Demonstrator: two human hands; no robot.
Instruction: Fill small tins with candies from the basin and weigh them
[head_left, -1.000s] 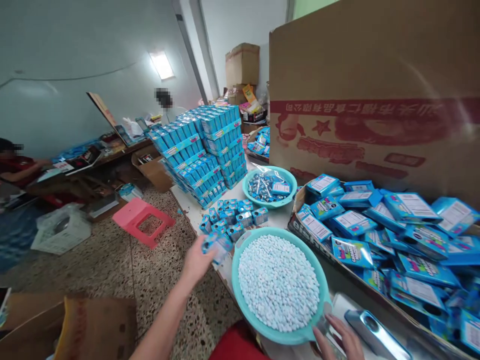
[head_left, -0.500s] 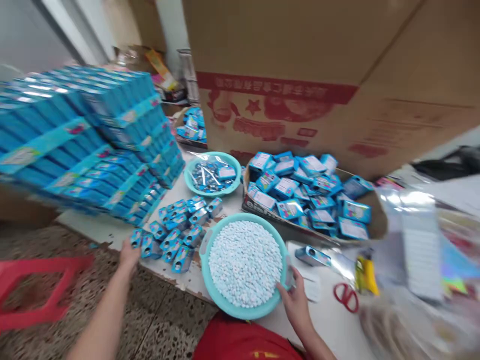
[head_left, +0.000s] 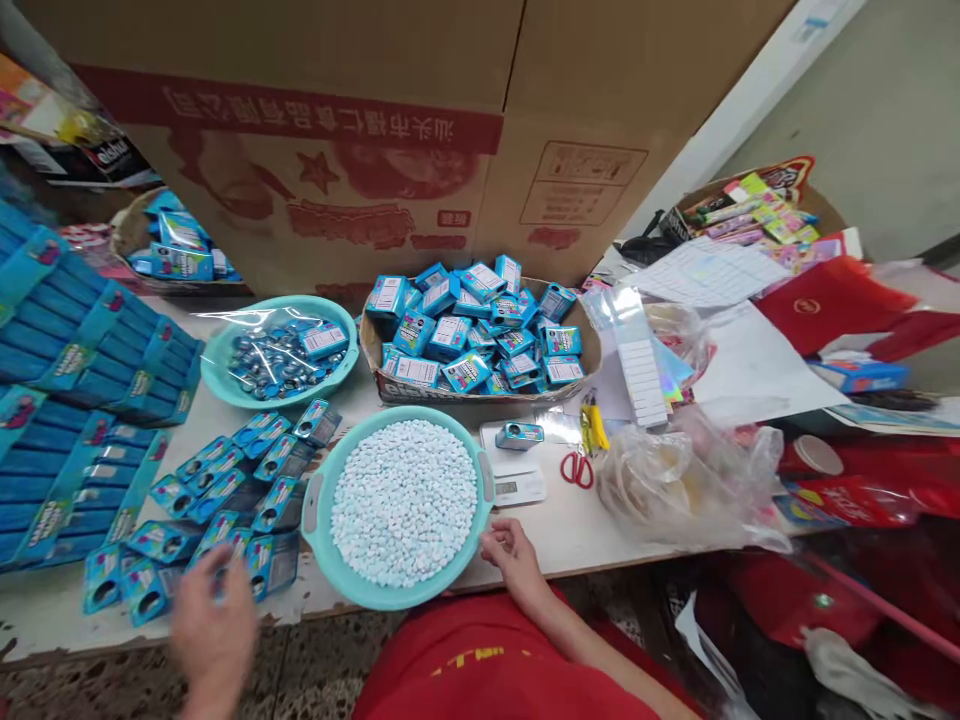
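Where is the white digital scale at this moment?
In the head view, the white digital scale sits just right of centre, between the round turquoise basin of pale pellets and the red-handled scissors, with a small blue carton on it.

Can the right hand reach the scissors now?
Probably yes: the right hand looks free, and nothing seems to stand between it and the scissors; the scale lies just beside that path.

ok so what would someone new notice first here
Probably the turquoise basin full of small pale-blue pieces, in the foreground between the left hand and right hand. Behind it, a low carton is heaped with blue boxes; a big red-printed cardboard box towers at the back.
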